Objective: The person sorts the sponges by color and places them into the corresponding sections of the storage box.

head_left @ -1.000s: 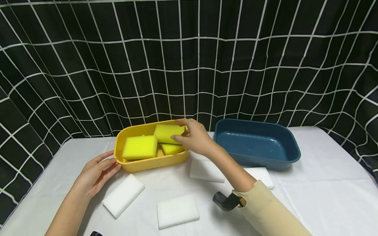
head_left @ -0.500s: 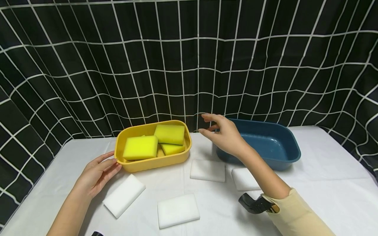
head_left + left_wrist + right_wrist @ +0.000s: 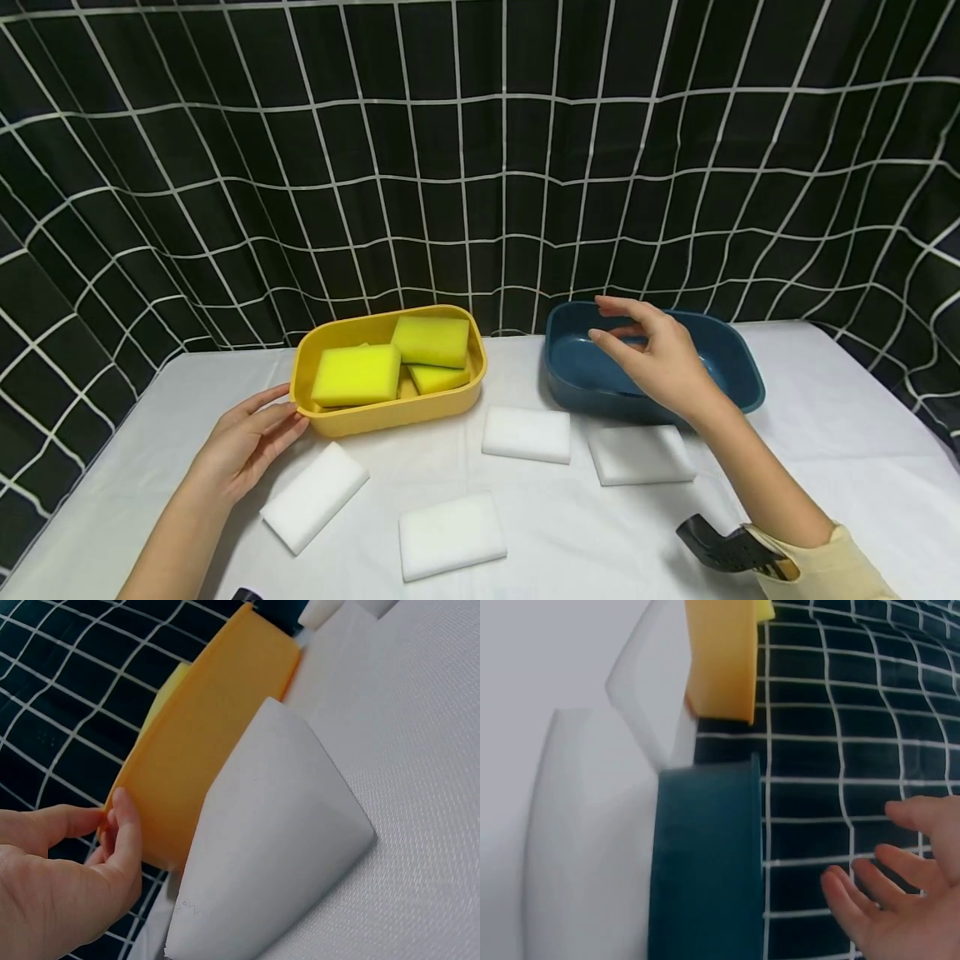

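My left hand (image 3: 243, 446) touches the left end of a yellow tub (image 3: 405, 410) with extended fingers. In the left wrist view its fingertips meet the tub's rim and outer wall. Several yellow sponges lie inside, among them a left one (image 3: 356, 375), a tilted one (image 3: 430, 342) at the right and one (image 3: 438, 380) partly beneath that. Over a dark blue tub (image 3: 611, 404) hovers my right hand (image 3: 660, 358), its fingers spread loosely and holding nothing. No object shows in the visible part of the blue tub.
White sponge blocks lie on the white cloth: one near my left hand (image 3: 315, 498), one in front (image 3: 452, 537), one between the tubs (image 3: 527, 434) and one before the blue tub (image 3: 642, 455). A black checked curtain (image 3: 480, 167) hangs behind.
My right hand has left the tilted yellow sponge in the yellow tub and moved right to above the blue tub. The left hand and the sponges have stayed put.
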### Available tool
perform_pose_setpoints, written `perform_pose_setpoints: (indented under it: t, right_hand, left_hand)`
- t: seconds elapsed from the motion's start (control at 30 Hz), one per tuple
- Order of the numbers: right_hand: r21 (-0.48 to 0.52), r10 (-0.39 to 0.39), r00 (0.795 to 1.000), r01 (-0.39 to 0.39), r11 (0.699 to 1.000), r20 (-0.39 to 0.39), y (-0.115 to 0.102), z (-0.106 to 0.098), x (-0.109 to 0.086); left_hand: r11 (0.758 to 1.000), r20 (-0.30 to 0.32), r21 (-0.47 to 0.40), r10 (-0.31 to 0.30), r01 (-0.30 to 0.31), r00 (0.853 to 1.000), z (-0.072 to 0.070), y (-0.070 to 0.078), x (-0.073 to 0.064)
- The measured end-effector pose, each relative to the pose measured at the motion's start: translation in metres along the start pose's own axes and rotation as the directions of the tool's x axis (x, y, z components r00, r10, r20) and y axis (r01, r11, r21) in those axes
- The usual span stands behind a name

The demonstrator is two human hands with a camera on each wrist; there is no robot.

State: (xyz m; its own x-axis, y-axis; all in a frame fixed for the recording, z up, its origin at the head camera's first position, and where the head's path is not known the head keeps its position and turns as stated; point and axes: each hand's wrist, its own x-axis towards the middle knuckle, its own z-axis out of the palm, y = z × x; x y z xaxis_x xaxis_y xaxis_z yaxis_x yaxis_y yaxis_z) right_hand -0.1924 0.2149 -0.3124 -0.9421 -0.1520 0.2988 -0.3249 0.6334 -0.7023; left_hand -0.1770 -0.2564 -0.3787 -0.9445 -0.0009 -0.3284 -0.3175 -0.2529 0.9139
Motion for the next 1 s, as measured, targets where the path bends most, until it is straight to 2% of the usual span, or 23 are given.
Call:
perform_pose_setpoints:
  t: [0.23, 0.4, 0.6, 0.8, 1.0]
  right_hand:
    - [-0.03, -0.004, 0.997, 0.002, 1.0, -0.077, 0.026, -0.017, -0.017]
    - [-0.049, 0.035, 0.992, -0.041, 0.998, -0.118, 0.041, -0.028, -0.026]
    - [-0.07, 0.083, 0.985, -0.095, 0.993, -0.154, 0.052, -0.039, -0.029]
    - [-0.091, 0.112, 0.976, -0.131, 0.987, -0.186, 0.064, -0.047, -0.03]
    - [-0.128, 0.142, 0.96, -0.177, 0.976, -0.243, 0.079, -0.055, -0.028]
  left_hand:
    - [1.0, -0.01, 0.023, -0.002, 0.002, 1.0, 0.004, -0.001, 0.0]
    - [0.999, -0.02, 0.054, 0.007, -0.006, 1.0, 0.005, -0.001, -0.001]
    - [0.993, -0.026, 0.111, 0.051, -0.048, 0.998, 0.004, 0.002, -0.005]
    - [0.977, -0.046, 0.204, 0.072, -0.061, 0.996, 0.007, 0.004, -0.011]
    - [0.943, -0.059, 0.319, 0.121, -0.096, 0.991, 0.007, 0.006, -0.018]
